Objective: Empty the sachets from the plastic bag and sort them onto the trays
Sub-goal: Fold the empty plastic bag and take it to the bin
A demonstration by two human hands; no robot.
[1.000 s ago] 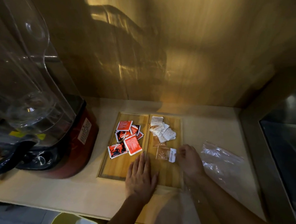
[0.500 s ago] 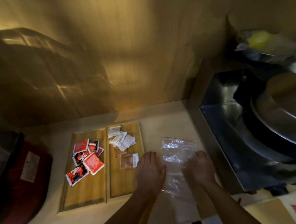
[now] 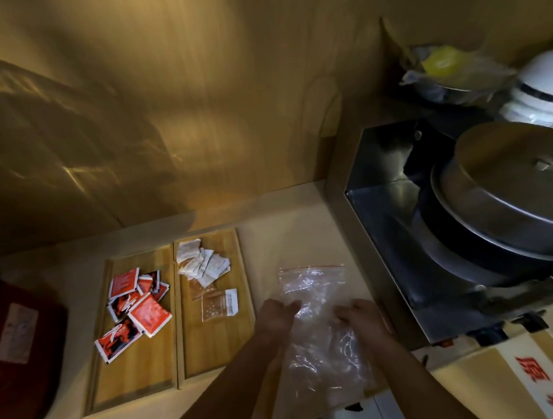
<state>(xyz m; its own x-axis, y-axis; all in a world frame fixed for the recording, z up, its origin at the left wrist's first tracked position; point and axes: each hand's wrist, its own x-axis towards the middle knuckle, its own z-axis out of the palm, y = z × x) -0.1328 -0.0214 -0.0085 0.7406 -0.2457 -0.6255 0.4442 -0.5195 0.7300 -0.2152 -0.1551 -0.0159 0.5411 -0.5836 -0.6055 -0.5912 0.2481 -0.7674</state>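
Sorting looks finished: red sachets (image 3: 136,311) on the left tray (image 3: 133,377), white sachets (image 3: 202,264) on the right tray (image 3: 218,350). Both hands, left hand (image 3: 276,315) and right hand (image 3: 359,317), pinch the seemingly empty plastic bag (image 3: 317,335) at the bench's front edge.

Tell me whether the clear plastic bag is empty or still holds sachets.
Apparently empty: the clear plastic zip bag lies flat on the counter, no sachet showing through.

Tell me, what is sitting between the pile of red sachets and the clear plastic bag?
The head view shows the right-hand wooden tray there, carrying the white sachets and a few clear ones, beside the red sachets. Past its edge, bare counter reaches the plastic bag.
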